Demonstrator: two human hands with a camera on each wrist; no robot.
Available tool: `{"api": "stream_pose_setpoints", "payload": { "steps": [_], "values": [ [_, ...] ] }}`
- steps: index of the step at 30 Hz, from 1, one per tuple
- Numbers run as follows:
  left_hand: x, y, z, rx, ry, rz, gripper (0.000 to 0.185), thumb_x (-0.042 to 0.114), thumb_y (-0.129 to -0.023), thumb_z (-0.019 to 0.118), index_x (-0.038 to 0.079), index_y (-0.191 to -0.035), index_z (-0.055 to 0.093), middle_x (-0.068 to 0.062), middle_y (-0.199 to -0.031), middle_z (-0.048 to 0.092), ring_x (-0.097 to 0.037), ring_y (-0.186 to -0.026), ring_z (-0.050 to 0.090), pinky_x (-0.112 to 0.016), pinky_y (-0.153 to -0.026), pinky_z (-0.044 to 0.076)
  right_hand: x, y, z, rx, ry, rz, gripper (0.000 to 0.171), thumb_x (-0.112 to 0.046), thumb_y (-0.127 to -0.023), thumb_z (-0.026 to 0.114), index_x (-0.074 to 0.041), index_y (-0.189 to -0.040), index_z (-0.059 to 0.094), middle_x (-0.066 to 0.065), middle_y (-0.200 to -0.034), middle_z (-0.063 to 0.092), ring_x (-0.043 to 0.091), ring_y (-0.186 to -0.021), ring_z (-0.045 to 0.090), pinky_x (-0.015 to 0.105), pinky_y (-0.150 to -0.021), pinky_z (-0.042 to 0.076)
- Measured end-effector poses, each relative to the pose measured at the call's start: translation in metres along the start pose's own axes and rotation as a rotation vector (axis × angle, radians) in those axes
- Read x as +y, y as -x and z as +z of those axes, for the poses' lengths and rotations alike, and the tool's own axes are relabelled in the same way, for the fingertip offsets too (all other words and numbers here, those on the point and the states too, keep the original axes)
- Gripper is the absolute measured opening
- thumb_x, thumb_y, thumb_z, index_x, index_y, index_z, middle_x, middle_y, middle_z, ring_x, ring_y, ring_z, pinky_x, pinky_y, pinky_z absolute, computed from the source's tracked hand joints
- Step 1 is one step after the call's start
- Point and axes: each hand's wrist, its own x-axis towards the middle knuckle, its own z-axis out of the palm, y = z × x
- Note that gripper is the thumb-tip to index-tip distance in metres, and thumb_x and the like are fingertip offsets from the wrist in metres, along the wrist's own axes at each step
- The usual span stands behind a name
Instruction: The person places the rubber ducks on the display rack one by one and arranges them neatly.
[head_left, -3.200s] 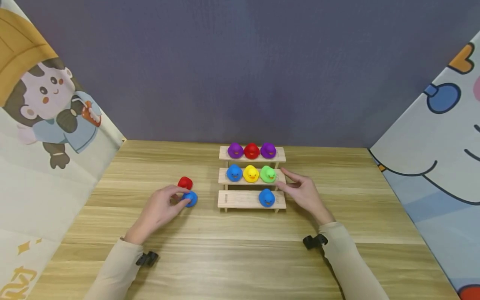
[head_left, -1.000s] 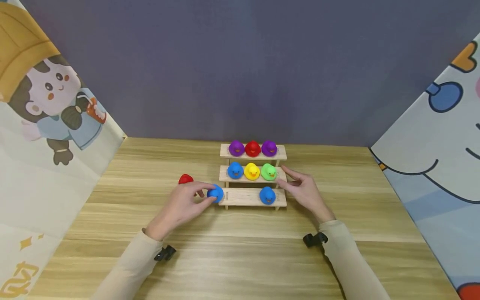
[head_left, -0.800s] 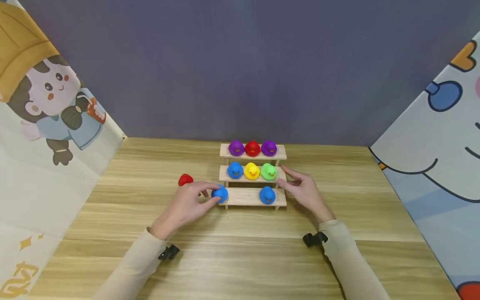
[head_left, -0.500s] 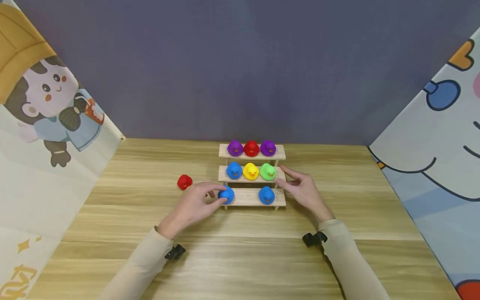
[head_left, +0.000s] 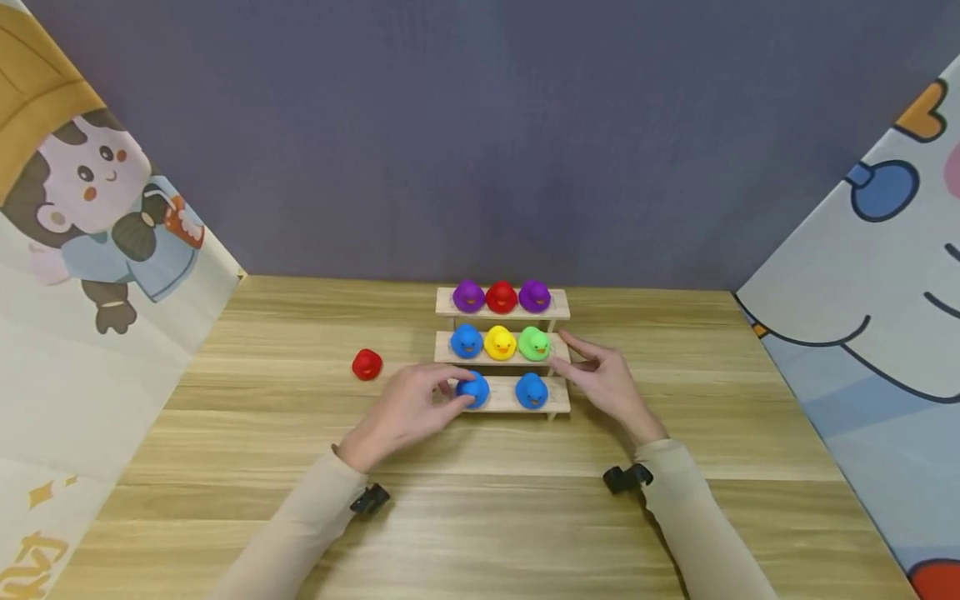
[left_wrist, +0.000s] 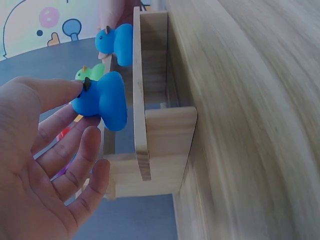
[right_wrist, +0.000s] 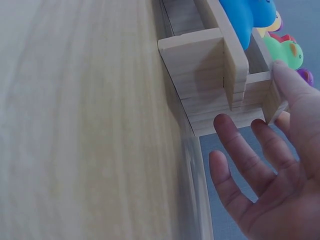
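A three-tier wooden rack (head_left: 502,404) stands at mid-table. Its top shelf carries two purple ducks and a red one; the middle shelf holds blue, yellow (head_left: 499,342) and green (head_left: 534,343) ducks. My left hand (head_left: 450,392) pinches a blue duck (head_left: 474,388) over the left part of the bottom shelf (left_wrist: 141,100). In the left wrist view this blue duck (left_wrist: 102,100) sits between thumb and fingers. A second blue duck (head_left: 531,390) stands further right on that shelf. My right hand (head_left: 577,358) lies open, its thumb at the rack's right end (right_wrist: 235,75).
A lone red duck (head_left: 367,364) sits on the wooden table (head_left: 480,500) left of the rack. Cartoon-printed cloth panels rise at the left (head_left: 90,275) and right (head_left: 870,292) sides, with a grey-purple wall behind.
My left hand has carried the blue duck rightward from beside the red duck on the table to the rack's bottom shelf. The right hand and red duck stayed put.
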Motion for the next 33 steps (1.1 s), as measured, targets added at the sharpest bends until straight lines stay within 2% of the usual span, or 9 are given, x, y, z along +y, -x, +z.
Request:
{"api": "stream_pose_setpoints", "payload": {
  "steps": [8,17,25,33],
  "values": [
    [0.005,-0.009,0.008,-0.024,-0.020,-0.002,0.029,0.032,-0.096,0.082,0.020,-0.122,0.080,0.007,-0.107,0.080,-0.009,-0.085,0.070,-0.026,-0.078,0.055,0.000,0.001,0.000,0.005,0.002,-0.003,0.068,-0.051,-0.094,0.080,-0.024,-0.153,0.059,0.012,-0.158,0.056,0.031,-0.109,0.078,0.022,-0.082,0.062],
    [0.009,-0.016,0.015,-0.024,-0.021,0.013,0.028,0.029,-0.095,0.082,0.020,-0.121,0.080,0.006,-0.106,0.080,-0.007,-0.084,0.068,-0.025,-0.077,0.055,0.000,-0.001,0.000,0.004,0.005,-0.007,0.068,-0.053,-0.094,0.080,-0.026,-0.153,0.059,0.010,-0.159,0.056,0.029,-0.109,0.079,0.022,-0.083,0.061],
    [0.012,-0.019,0.020,-0.036,-0.029,0.004,0.027,0.029,-0.096,0.081,0.019,-0.121,0.080,0.005,-0.107,0.080,-0.010,-0.087,0.070,-0.027,-0.080,0.056,0.000,-0.001,0.001,0.006,0.006,-0.005,0.068,-0.053,-0.094,0.080,-0.026,-0.153,0.059,0.009,-0.159,0.056,0.028,-0.108,0.079,0.021,-0.083,0.061],
    [0.012,-0.023,0.024,-0.046,-0.029,0.018,0.027,0.029,-0.096,0.081,0.018,-0.121,0.080,0.005,-0.102,0.080,-0.014,-0.086,0.071,-0.025,-0.076,0.055,0.000,0.000,0.001,0.006,-0.002,-0.007,0.068,-0.052,-0.094,0.080,-0.025,-0.152,0.059,0.009,-0.158,0.057,0.028,-0.108,0.079,0.021,-0.082,0.061]
  ]
}}
